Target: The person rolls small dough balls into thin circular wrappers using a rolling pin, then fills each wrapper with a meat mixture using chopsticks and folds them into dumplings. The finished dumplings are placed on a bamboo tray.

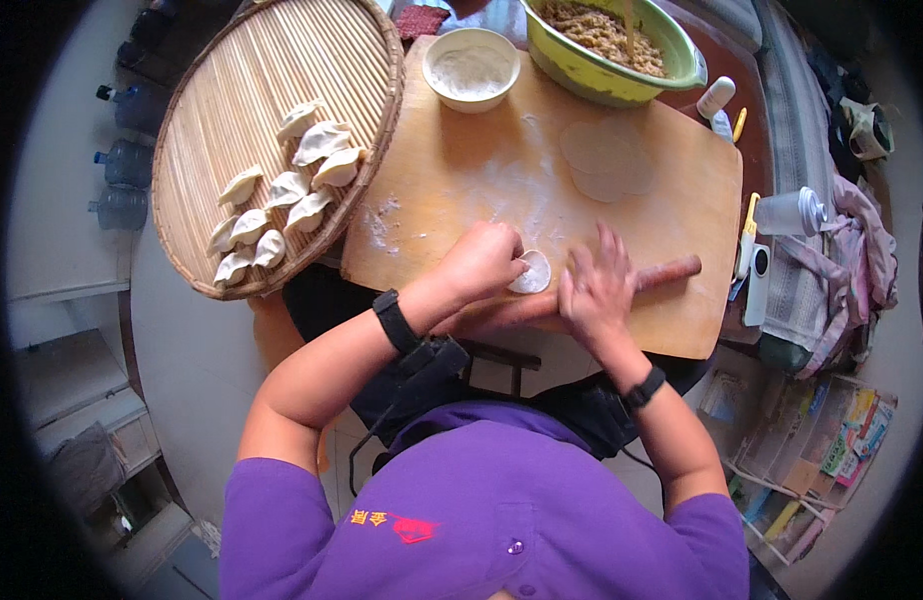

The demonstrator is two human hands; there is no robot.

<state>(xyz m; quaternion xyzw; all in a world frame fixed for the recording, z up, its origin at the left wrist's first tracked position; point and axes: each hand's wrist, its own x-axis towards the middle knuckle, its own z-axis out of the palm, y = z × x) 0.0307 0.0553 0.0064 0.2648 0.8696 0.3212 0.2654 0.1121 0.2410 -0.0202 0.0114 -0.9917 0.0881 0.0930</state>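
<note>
My left hand (488,259) pinches the left edge of a small, floured round of dough (533,273) near the front of the wooden board (461,180). My right hand (599,283) lies over a wooden rolling pin (668,273), its fingers spread and slightly blurred. The pin slants just in front of the dough round. Several thin rolled wrappers (605,159) overlap on the board's right part. Loose flour is scattered about the middle and left. Folded dumplings (287,189) sit on a round woven tray (229,97) at the left.
A white bowl of flour (471,69) and a green basin (581,79) of filling stand at the board's far side. Right of the board lie a lidded clear cup (788,213), a white bottle (716,97) and a white device (758,281). The tray overlaps the board's left edge.
</note>
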